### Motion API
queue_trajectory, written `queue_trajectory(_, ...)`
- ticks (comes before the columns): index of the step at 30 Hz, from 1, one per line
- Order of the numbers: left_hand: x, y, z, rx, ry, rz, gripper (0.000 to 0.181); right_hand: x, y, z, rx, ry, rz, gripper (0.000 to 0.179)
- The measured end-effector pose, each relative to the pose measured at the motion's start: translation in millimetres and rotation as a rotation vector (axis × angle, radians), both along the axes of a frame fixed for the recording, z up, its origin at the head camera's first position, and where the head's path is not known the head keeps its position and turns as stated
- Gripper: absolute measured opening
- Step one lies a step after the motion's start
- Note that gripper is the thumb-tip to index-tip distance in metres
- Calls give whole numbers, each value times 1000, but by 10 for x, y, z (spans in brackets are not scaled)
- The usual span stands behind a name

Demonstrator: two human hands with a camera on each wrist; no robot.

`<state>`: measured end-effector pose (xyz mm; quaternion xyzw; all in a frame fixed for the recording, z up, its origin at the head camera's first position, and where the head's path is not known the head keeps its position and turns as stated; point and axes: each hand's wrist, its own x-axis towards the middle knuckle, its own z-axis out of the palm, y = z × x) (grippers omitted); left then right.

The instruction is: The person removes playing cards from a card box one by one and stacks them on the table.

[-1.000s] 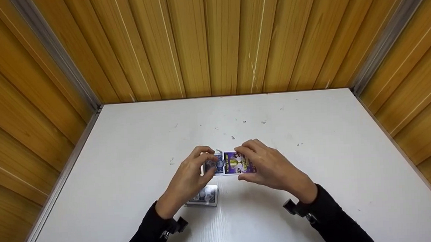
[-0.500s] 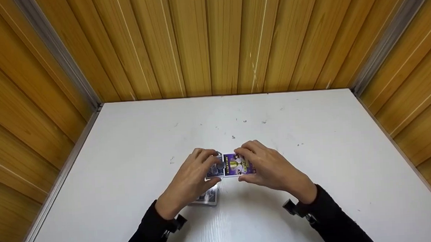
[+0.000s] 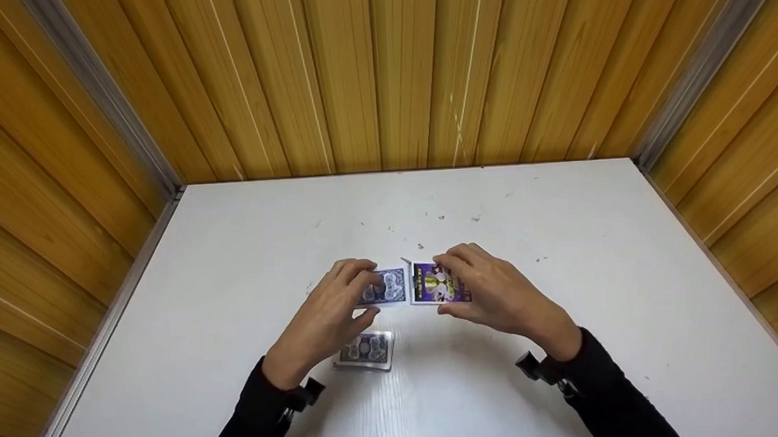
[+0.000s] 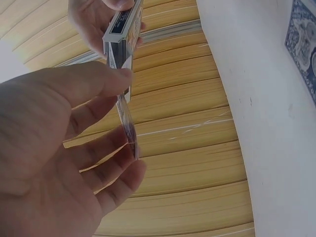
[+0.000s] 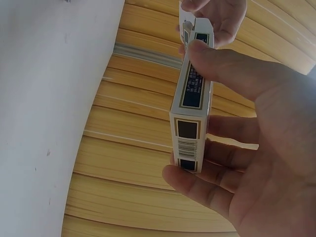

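Observation:
Blue-backed playing cards point(image 3: 390, 285) are gripped by my left hand point(image 3: 327, 311), thumb along one edge and fingers along the other. In the left wrist view the cards point(image 4: 126, 121) look like a thin stack seen edge-on. My right hand point(image 3: 503, 292) holds a purple card box point(image 3: 432, 284), its end with a raised flap turned towards the cards. The right wrist view shows the barcode end of the box point(image 5: 187, 148). Cards and box lie nearly in line, a narrow gap between them in the head view. Below my left hand, a second stack of blue-backed cards point(image 3: 368, 350) lies on the table.
The white table point(image 3: 563, 236) has small dark marks and specks near its middle. Wood-patterned panels point(image 3: 408, 77) wall it in at the back and both sides, with grey metal posts point(image 3: 109, 93) at the corners.
My left hand has drawn the cards leftward, away from the box opening. Both hands have shifted slightly towards the back of the table. More of the lower card stack shows now.

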<state>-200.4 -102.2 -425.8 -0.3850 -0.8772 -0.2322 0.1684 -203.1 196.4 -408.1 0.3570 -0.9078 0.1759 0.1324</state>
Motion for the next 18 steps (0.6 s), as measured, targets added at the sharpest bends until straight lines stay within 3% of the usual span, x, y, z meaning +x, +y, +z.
queue_trajectory(9,-7,-116,-6,-73,-26,-12,38,-27,140,65,-20,24,-63,70)
queue_trajectory(18,9,-147,-66,-171,-150,2,32,-56,185,74,-26,30,-70,70)
